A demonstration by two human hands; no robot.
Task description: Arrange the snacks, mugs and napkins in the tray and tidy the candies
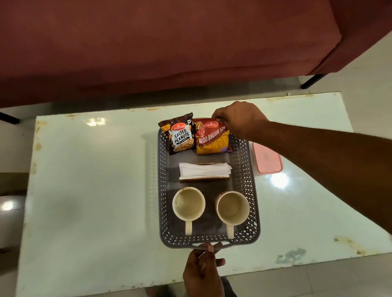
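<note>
Closest to us, our left hand [202, 267] curls round the near handle of the grey lattice tray [162, 194], thumb over the rim, steadying it on the glass-topped table [91, 197]. Our right hand [238, 120] reaches to the far end, fingertips pinching the top seam of the red-and-yellow packet [212, 139]. That packet leans at the tray's far wall, its edge meeting the dark packet [182, 135] on its left.

We judge both packets light, puffed and slick, with brittle contents. The crimped seam is the safe place to hold; squeezing the belly would crush what is inside. Mid-tray, the napkins [205, 170] are a soft, loose stack, best gripped from both sides at once. Nearer us stand a cream mug [188, 204] and a patterned mug [232, 208], upright and apart, handles pointing our way. They look hard and breakable, so the handles are the grip. The loaded tray probably flexes, so we would lift it by both ends.

Readable print: "SALTED PEANUTS" on the dark packet, "ALOO BHUJIA SEV" on the red one, an orange Haldiram's badge on each, and a "10" price flash. Finer print is too small.

Right of the tray sits a pink lidded box [267, 158]; we see no candies and cannot tell its contents.
</note>
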